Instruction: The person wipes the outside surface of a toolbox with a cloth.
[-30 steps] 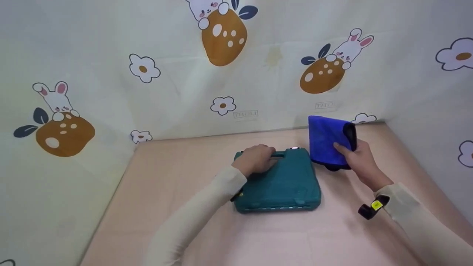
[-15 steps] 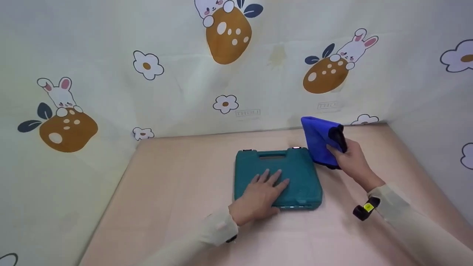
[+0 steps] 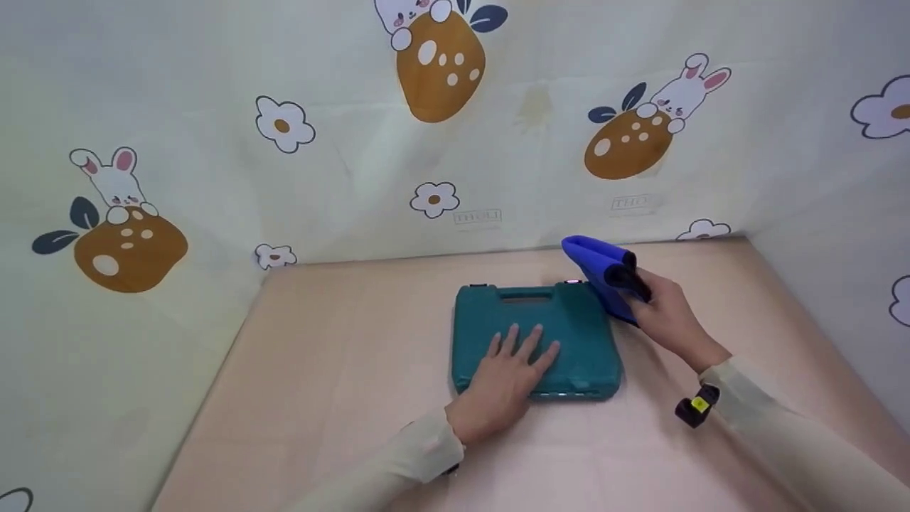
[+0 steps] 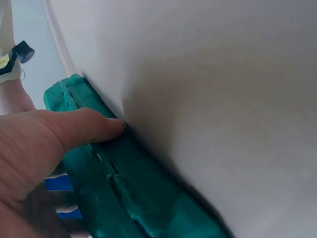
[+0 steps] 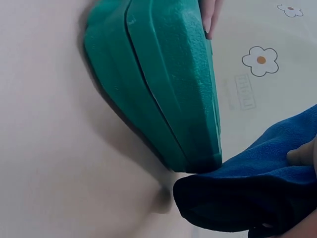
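A teal plastic carrying case lies flat on the table, its handle and two latches towards the wall. My left hand rests on its lid with the fingers spread. In the left wrist view the thumb lies against the hinged front side of the case. A folded blue cloth with black edging is held in my right hand, at the far right corner of the case. The right wrist view shows the cloth right at that corner, with the thumb on its blue face.
The table has a pale pink cover. Behind it stands a pale wall sheet printed with rabbits, fruit and flowers, which also closes off the left and right sides. A black band with a yellow tag sits on the right sleeve.
My left hand has moved from the case's handle to the near part of its lid, fingers spread. The cloth in my right hand has shifted left and tilted over towards the case.
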`<state>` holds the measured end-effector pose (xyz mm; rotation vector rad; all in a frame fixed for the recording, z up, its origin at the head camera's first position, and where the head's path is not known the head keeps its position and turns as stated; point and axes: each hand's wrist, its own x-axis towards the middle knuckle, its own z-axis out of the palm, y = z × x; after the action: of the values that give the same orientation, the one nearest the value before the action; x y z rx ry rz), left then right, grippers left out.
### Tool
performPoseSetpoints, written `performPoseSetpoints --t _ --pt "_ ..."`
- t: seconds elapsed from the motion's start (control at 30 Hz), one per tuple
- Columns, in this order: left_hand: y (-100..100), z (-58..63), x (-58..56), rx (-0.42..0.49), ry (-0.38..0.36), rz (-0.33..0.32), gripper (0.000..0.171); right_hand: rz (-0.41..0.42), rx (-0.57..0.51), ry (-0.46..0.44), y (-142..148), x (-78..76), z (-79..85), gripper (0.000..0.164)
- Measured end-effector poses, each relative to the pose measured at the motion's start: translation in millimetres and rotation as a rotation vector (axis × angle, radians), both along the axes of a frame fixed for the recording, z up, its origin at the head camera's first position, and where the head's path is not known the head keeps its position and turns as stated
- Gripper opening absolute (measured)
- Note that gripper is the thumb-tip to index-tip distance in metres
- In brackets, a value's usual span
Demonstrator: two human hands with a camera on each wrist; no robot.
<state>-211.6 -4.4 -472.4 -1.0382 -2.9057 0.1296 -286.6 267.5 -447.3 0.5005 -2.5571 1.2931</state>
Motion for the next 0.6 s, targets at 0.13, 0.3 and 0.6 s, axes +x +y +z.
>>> performPoseSetpoints --t 0.13,0.3,0.6 --pt "0 -1.6 -5.0 0.034 -0.003 0.007 0.079 0.021 0.036 0.039 -1 0.2 -0.4 0.024" --pt "4 -2.8 -11.0 0.046 0.011 0.018 0.078 0.067 0.110 0.104 -2 -0.2 -1.9 0.034" --pt "13 -4.2 -21.3 0.005 0.036 0.039 0.079 0.120 0.325 0.092 -7 -2.5 -4.0 0.057"
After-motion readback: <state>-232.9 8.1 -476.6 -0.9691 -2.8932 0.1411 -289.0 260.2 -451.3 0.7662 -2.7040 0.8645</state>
